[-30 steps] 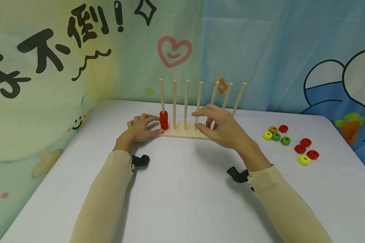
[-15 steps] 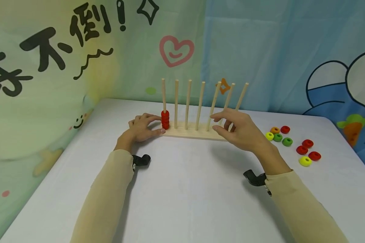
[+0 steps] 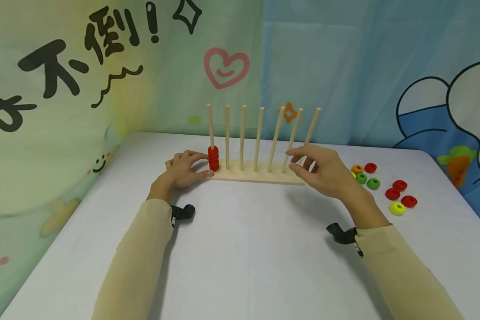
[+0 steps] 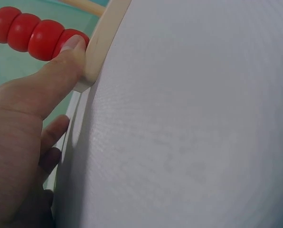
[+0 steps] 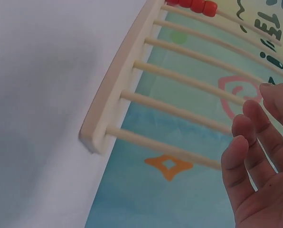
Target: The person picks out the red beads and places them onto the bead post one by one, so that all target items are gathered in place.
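A wooden peg stand (image 3: 256,177) has several upright pegs on a flat base. Red beads (image 3: 213,158) are stacked on its leftmost peg; the other pegs carry none. My left hand (image 3: 181,170) holds the base's left end, its thumb (image 4: 68,64) over the corner against the lowest bead in the left wrist view. There the index finger is hidden behind. My right hand (image 3: 322,171) hovers by the stand's right end, fingers loosely bent, thumb and index apart. Nothing is between them; in the right wrist view its fingers (image 5: 236,156) overlap the peg tips.
Loose beads lie on the white table (image 3: 240,249) to the right: an orange bead (image 3: 357,169), green beads (image 3: 373,183), red beads (image 3: 409,201) and a yellow bead (image 3: 397,208). A second yellow one is mostly hidden by my right hand. A printed curtain (image 3: 320,53) hangs behind.
My right hand has moved rightward along the pegs, from the middle of the stand to its right end. My left hand stays at the left end, and the beads have not moved.
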Available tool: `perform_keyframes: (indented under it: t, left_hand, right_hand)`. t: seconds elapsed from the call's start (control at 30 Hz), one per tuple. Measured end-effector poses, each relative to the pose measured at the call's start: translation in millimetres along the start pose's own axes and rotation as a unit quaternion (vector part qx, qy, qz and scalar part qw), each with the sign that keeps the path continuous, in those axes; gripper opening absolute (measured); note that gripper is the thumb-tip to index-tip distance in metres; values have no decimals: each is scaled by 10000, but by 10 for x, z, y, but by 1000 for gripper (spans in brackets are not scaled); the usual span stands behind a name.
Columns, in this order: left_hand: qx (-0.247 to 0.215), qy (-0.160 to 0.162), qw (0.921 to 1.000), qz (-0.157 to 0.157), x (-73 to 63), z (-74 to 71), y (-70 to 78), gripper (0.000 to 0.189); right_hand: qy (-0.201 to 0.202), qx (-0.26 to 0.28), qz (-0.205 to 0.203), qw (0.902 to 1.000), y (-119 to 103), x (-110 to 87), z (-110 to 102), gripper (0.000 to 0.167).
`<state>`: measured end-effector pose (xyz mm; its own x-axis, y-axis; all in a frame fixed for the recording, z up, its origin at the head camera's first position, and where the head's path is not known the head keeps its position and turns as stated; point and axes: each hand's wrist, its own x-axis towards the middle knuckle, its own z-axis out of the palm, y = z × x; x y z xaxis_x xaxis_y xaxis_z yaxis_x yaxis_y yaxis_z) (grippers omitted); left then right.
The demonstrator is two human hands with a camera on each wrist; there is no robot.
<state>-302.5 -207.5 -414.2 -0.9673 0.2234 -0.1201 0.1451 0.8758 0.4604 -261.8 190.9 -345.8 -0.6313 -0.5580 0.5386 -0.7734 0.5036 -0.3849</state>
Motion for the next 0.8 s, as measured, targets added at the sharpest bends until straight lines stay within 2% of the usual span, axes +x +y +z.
perform_keyframes:
  t: [0.27,0.53,0.8]
  left_hand:
    - [24,-26,10000,-36,-2,12,8,73]
    - [41,-15,10000,-7,-5,-7,23,72]
    - [46,-6,10000,-14,12,0,5,73]
  right_hand:
    - [-8,-311,285,9991,79,-168,-104,32]
    - [-23,-646,848,9943,106,-286,-231,31]
    - [54,-762,922,9928,172,-386,-360,32]
